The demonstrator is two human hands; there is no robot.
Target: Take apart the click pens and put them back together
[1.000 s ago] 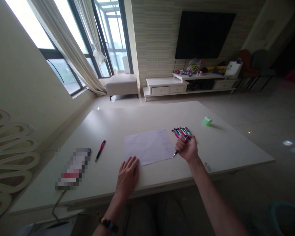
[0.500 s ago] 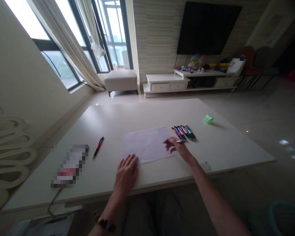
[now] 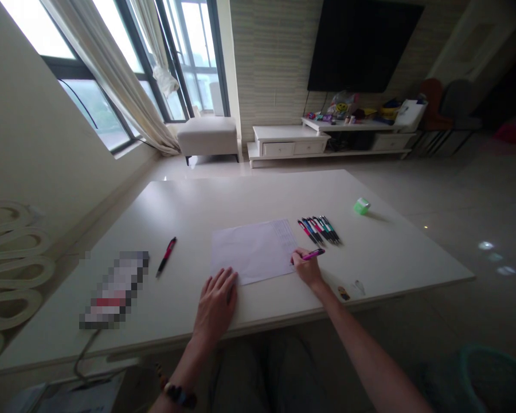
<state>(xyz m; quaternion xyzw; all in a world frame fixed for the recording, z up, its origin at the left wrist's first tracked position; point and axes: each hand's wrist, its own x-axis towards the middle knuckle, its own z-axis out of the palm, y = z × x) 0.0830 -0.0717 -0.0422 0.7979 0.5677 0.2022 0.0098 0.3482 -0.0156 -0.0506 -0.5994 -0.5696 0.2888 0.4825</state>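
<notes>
The right hand [image 3: 308, 271] has its grip clamped on a purple pen [image 3: 313, 253], which slants with its back end up to the right and its tip down at the paper's right edge, close to the near corner; whether the tip touches the sheet cannot be told. The paper [image 3: 251, 249] lies flat on the white desk [image 3: 249, 198], with columns of small marks along its right side, too faint to read. The left hand [image 3: 217, 295] lies palm down at the near left corner of the paper, its grip holding nothing, fingers stretched out and fingertips on the sheet. Just beyond the right hand, a row of pens [image 3: 319, 230] lies side by side, slanted. A red and black pen [image 3: 167, 256] lies by itself left of the paper, and a small green box [image 3: 362, 206] stands farther right.
</notes>
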